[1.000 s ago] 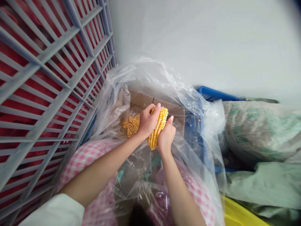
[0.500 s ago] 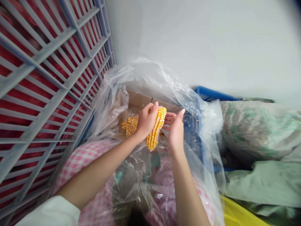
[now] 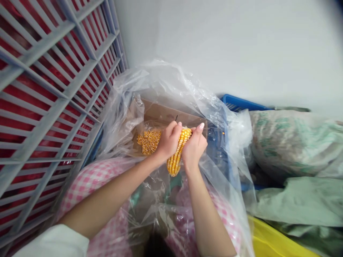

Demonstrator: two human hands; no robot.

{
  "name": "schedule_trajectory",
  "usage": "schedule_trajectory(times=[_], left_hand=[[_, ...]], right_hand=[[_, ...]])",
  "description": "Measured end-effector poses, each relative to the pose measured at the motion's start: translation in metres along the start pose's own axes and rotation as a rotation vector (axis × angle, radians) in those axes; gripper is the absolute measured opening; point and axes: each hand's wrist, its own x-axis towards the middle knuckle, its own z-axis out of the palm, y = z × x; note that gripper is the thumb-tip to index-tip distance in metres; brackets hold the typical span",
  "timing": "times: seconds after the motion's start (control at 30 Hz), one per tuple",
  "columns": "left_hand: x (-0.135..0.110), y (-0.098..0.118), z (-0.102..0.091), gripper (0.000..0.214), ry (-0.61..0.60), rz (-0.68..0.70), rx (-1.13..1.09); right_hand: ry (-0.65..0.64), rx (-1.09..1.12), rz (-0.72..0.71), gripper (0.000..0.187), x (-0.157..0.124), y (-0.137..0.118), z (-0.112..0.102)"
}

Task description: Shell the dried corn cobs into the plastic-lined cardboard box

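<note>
A yellow corn cob (image 3: 177, 154) is held between both my hands over a clear plastic bag (image 3: 171, 92). My left hand (image 3: 166, 141) wraps round the cob's left side. My right hand (image 3: 194, 147) closes on its right side, fingertips near the cob's top. The cob's lower tip sticks out below my hands. A small heap of loose yellow kernels (image 3: 149, 141) lies in the bag just left of my left hand, in front of a brown cardboard box (image 3: 163, 113) that the bag lines.
A grey slatted crate wall (image 3: 53, 89) with red sacks behind it fills the left. A blue basket (image 3: 238, 103) stands behind the bag, woven sacks (image 3: 292, 142) lie at the right, and a yellow bin edge (image 3: 273, 239) shows at the lower right. Pink checked cloth (image 3: 88, 182) covers my lap.
My right hand came off the cob half a second ago with its fingers spread, and has now closed on the cob again. My left hand kept its grip throughout.
</note>
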Motion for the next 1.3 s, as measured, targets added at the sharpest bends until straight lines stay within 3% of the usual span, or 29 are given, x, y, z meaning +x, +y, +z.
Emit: schedule_trajectory(times=[0.23, 0.37, 0.43, 0.5, 0.6, 0.77, 0.9, 1.03, 1.13, 1.23, 1.3], left_hand=[[0.004, -0.009, 0.003, 0.029, -0.027, -0.059, -0.259], [0.005, -0.003, 0.001, 0.029, -0.015, -0.061, -0.271], [0.003, 0.003, -0.002, 0.031, -0.009, 0.006, -0.135], [0.001, 0.008, -0.005, 0.030, -0.022, 0.098, 0.042], [-0.003, 0.011, -0.005, 0.029, -0.055, 0.146, 0.144], [-0.006, 0.004, 0.001, 0.032, -0.099, 0.049, 0.001], [-0.005, 0.003, 0.000, 0.030, -0.125, -0.027, -0.138], [-0.001, 0.010, -0.006, 0.031, -0.083, -0.029, -0.160], [-0.004, 0.015, -0.008, 0.031, -0.029, 0.063, 0.033], [-0.010, 0.014, -0.005, 0.026, -0.078, 0.198, 0.225], [-0.014, 0.010, -0.003, 0.026, -0.094, 0.190, 0.226]], right_hand=[[-0.021, 0.032, -0.075, 0.056, 0.005, 0.005, -0.003], [-0.261, 0.178, 0.035, 0.063, 0.020, 0.003, -0.010], [-0.401, 0.274, 0.119, 0.068, 0.026, 0.003, -0.014], [-0.447, 0.295, 0.162, 0.070, 0.030, 0.003, -0.018], [-0.348, 0.171, 0.109, 0.070, 0.029, 0.000, -0.020], [-0.202, 0.017, -0.052, 0.059, 0.022, -0.005, -0.019], [-0.298, 0.078, -0.099, 0.052, 0.026, -0.005, -0.021], [-0.469, 0.274, 0.115, 0.059, 0.035, -0.002, -0.025], [-0.545, 0.330, 0.231, 0.066, 0.035, -0.001, -0.025], [-0.381, 0.249, 0.164, 0.064, 0.029, 0.001, -0.020], [-0.247, 0.158, 0.094, 0.062, 0.026, 0.002, -0.015]])
